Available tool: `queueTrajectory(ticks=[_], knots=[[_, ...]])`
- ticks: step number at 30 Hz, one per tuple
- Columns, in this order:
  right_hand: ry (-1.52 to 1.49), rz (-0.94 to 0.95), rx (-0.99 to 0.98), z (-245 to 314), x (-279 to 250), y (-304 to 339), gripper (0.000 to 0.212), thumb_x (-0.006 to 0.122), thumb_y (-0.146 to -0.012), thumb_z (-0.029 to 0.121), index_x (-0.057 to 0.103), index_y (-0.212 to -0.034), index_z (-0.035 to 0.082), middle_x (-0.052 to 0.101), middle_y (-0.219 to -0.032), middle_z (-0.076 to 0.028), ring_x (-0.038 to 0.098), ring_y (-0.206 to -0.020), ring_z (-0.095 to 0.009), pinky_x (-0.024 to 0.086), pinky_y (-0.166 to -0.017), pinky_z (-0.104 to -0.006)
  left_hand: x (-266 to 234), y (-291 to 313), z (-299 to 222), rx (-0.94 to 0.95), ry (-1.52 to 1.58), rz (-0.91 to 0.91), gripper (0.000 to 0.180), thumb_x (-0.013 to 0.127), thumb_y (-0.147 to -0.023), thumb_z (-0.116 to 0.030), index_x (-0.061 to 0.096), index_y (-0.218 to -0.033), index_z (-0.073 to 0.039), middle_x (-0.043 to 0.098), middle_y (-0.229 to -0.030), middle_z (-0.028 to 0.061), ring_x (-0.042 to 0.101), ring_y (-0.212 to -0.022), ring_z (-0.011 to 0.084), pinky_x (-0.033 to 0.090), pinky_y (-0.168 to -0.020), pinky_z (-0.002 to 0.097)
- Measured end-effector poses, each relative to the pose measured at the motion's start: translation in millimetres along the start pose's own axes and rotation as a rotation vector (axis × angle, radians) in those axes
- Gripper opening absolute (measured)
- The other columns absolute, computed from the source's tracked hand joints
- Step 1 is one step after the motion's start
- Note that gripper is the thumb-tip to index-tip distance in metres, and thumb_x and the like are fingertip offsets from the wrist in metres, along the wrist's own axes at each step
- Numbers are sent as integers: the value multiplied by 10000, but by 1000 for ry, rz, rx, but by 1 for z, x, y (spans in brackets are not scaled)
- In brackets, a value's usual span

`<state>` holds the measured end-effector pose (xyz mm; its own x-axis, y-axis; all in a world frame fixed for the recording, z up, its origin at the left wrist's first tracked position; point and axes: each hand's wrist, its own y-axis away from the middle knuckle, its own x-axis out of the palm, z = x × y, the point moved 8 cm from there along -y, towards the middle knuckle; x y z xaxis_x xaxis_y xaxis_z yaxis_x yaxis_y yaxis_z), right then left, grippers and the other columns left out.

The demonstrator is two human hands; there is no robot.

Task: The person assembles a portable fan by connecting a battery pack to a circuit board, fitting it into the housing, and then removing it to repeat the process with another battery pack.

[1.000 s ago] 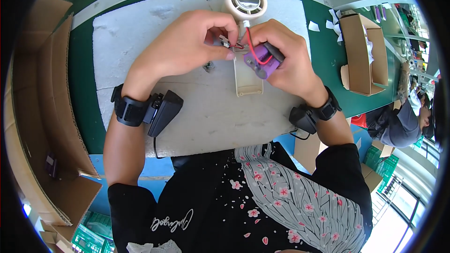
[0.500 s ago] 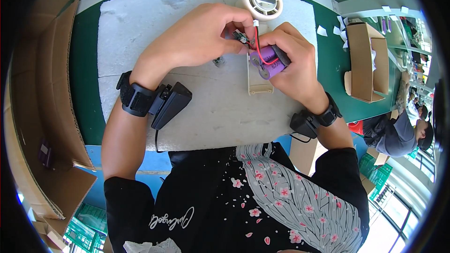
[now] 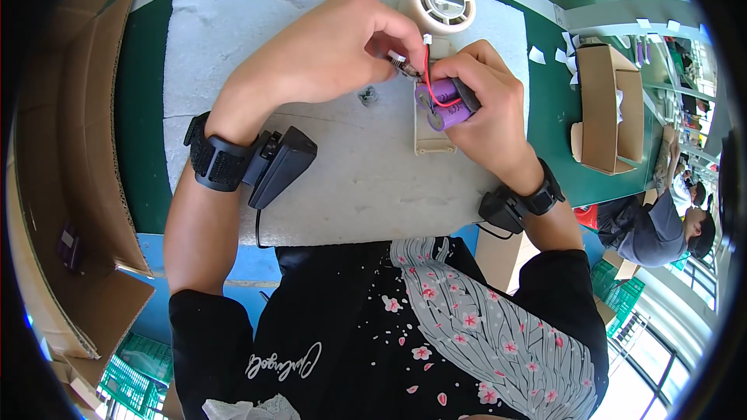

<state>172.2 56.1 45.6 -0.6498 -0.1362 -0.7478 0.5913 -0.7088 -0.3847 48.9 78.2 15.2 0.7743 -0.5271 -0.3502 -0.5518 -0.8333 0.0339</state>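
Note:
My right hand [image 3: 490, 105] is closed around a pack of purple cylindrical battery cells [image 3: 450, 115]. A red wire [image 3: 428, 78] runs up from the pack, and a small white plug [image 3: 427, 39] stands near it. Beside the pack, my left hand [image 3: 334, 50] pinches a small circuit board [image 3: 403, 64] between thumb and fingers; part of it is hidden. Beneath my hands lies a cream handheld fan, its round head [image 3: 442, 4] at the far end and its open handle shell [image 3: 433, 142] toward me. The right hand covers part of that shell.
A white foam sheet [image 3: 327, 187] covers the green bench [image 3: 146, 179]. Some small greenish parts [image 3: 368, 96] lie on the foam. Cardboard boxes stand at left [image 3: 78, 155] and right [image 3: 608, 109]. Paper scraps [image 3: 537, 55] lie at right. Another person [image 3: 665, 225] sits far right.
The circuit board has turned in my left fingers, showing its edge more than its green face. My right hand still holds the battery pack in nearly the same place.

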Motion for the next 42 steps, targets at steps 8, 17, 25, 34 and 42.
queueTrajectory(ticks=[8, 17, 25, 34, 42], knots=[[46, -67, 12, -1, 2, -3, 318, 735, -607, -64, 652, -895, 45, 624, -815, -87, 599, -778, -245, 499, -670, -299, -11, -2, 9, 28, -4, -133, 113, 624, -766, -4, 704, -846, -3, 660, -828, 74, 618, -736, 141, 486, -682, 279], [-46, 10, 17, -4, -1, -2, 264, 785, -669, 31, 665, -904, 43, 644, -827, -80, 587, -806, -227, 507, -684, -311, -3, 1, -3, -40, 198, -32, 202, 650, -772, 56, 643, -970, 20, 638, -930, 27, 606, -846, 121, 493, -778, 254], [-84, 36, -8, -7, 1, -2, 257, 792, -684, 48, 680, -915, 49, 650, -828, -64, 560, -793, -212, 500, -686, -304, -7, 1, 6, -65, 206, -62, 218, 731, -763, -65, 663, -960, -2, 674, -849, 68, 626, -755, 125, 498, -714, 256], [-163, 47, 58, -13, 2, -2, 226, 785, -719, 52, 683, -921, 46, 641, -827, -45, 518, -790, -185, 464, -691, -290, -3, 0, 4, -73, 200, -25, 176, 720, -780, 11, 624, -925, -16, 634, -826, -5, 576, -706, 43, 450, -625, 194], [-215, 95, 95, -10, 4, -2, 218, 775, -739, 60, 682, -935, 35, 592, -800, -49, 510, -796, -178, 447, -700, -278, -4, 2, -3, -60, 201, -72, 181, 731, -759, -49, 656, -920, -10, 669, -805, 52, 628, -717, 107, 492, -669, 250]])
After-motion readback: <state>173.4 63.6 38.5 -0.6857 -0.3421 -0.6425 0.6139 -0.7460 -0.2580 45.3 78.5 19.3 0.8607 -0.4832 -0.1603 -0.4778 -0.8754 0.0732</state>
